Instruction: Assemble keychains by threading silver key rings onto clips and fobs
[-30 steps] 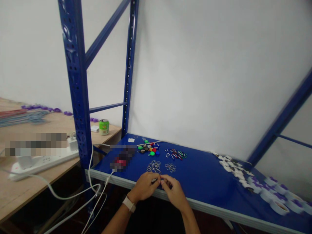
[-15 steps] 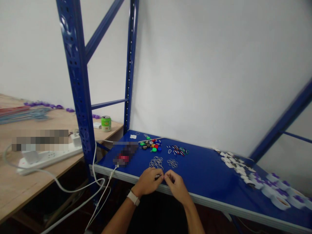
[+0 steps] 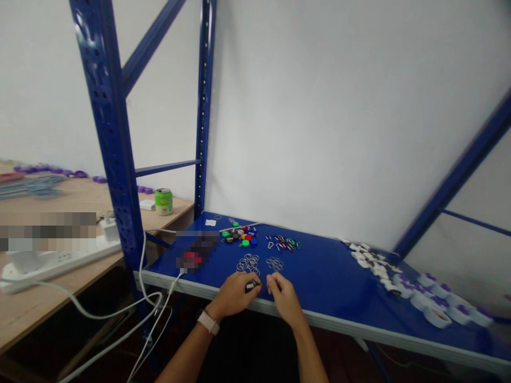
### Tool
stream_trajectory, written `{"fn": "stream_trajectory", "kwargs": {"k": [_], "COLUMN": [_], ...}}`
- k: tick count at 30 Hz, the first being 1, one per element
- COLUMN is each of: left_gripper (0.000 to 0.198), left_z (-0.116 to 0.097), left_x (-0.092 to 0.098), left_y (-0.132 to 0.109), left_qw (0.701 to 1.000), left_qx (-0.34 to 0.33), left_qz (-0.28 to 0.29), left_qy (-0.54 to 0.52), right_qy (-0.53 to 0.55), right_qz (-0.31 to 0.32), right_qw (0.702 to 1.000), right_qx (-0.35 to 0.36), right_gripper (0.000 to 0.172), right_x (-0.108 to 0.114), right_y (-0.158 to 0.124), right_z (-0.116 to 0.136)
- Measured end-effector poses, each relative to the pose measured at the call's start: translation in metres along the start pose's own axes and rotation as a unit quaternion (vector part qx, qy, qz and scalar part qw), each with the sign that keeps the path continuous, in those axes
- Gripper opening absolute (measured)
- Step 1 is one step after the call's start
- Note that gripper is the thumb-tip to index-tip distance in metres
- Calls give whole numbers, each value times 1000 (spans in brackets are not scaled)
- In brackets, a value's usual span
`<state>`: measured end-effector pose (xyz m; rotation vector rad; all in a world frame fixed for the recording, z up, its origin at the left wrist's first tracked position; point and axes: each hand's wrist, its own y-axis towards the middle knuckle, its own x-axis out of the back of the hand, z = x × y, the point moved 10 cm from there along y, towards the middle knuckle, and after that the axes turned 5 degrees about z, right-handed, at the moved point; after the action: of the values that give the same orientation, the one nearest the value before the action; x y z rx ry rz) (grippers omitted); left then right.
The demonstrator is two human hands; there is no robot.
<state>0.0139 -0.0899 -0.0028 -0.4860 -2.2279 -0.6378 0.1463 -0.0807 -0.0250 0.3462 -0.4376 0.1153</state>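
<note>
a small dark key fob (image 3: 251, 287) sits clenched in the fingers of the left hand (image 3: 232, 296), its long axis running roughly sideways across the view, with its free end poking out toward the right hand (image 3: 282, 300). the right hand is the nearer one to that free end, just beside it but not visibly touching. its fingers are loosely curled, and i cannot tell whether they pinch anything as thin as a ring. both hands work just over the metal front edge (image 3: 319, 317) of a blue steel shelf (image 3: 327, 276). directly beyond them lie two heaps of split rings (image 3: 248, 263) (image 3: 274, 263), close enough to limit room on that side. farther back are coloured key fobs (image 3: 239, 236) and small carabiners (image 3: 282, 243). to the right, open blue surface stretches toward white pieces (image 3: 365, 258) and purple-marked tape rolls (image 3: 437, 314).
</note>
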Motion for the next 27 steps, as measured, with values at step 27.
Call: {"fn": "stream_trajectory", "kwargs": {"k": [27], "left_gripper": [45], "left_z": [84], "left_x": [40], "left_y": [40], "left_qw": [854], "left_qx": [140], "left_qz": [-152], "left_qy": [-477], "right_qy": [439], "right_qz": [-172], "right_qw": [877], "right_qx": [-96], "right_gripper": [24], "right_x": [61], "right_y": [27], "right_z": [-56]}}
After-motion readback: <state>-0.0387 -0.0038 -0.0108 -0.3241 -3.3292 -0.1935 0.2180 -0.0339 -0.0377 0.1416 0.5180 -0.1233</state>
